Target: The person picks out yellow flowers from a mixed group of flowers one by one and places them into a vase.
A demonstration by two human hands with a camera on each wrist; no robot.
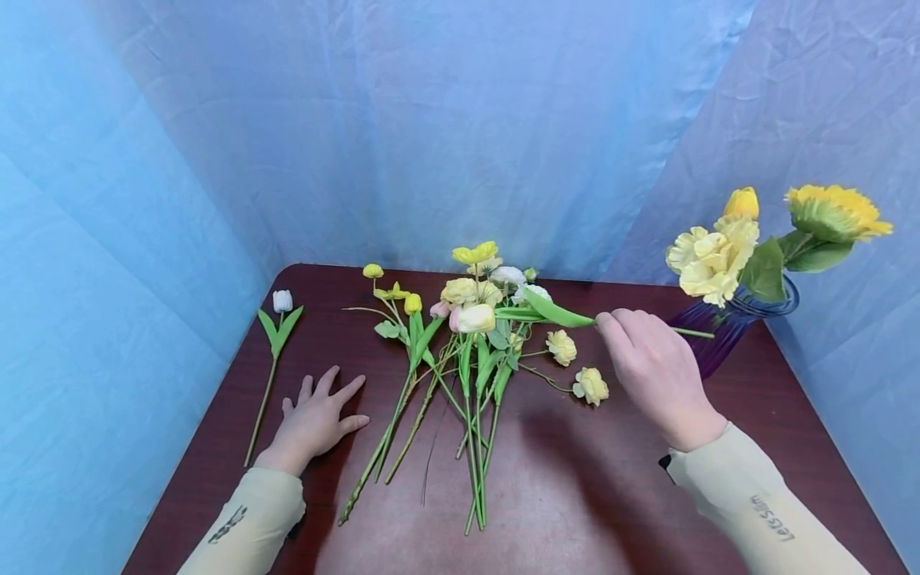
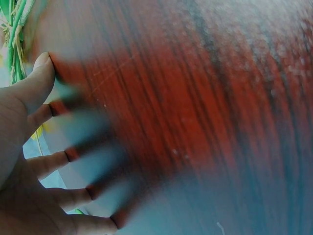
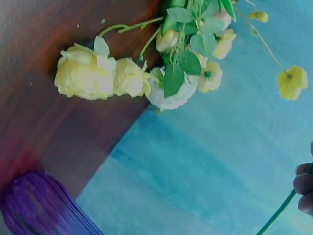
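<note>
In the head view my right hand (image 1: 650,371) pinches a pale cream tulip (image 1: 476,319) by its green stem, holding it sideways above the table. Its bloom points left over the pile of flowers, and the stem's end points toward the purple glass vase (image 1: 719,323). The right wrist view shows the fingers (image 3: 304,185) at its edge with the green stem (image 3: 276,215). Spread flat on the tabletop, my left hand (image 1: 312,423) holds nothing. A white tulip (image 1: 283,301) lies to its left. Yellow blooms, among them a ruffled flower (image 1: 711,259), stand in the vase.
Several yellow, white and pink artificial flowers (image 1: 470,399) lie in a loose heap mid-table, stems toward the front. Two pale yellow blooms, one of them a ruffled rose (image 1: 591,386), stick out to the right. Blue cloth (image 1: 460,136) hangs behind the dark red table (image 1: 561,519).
</note>
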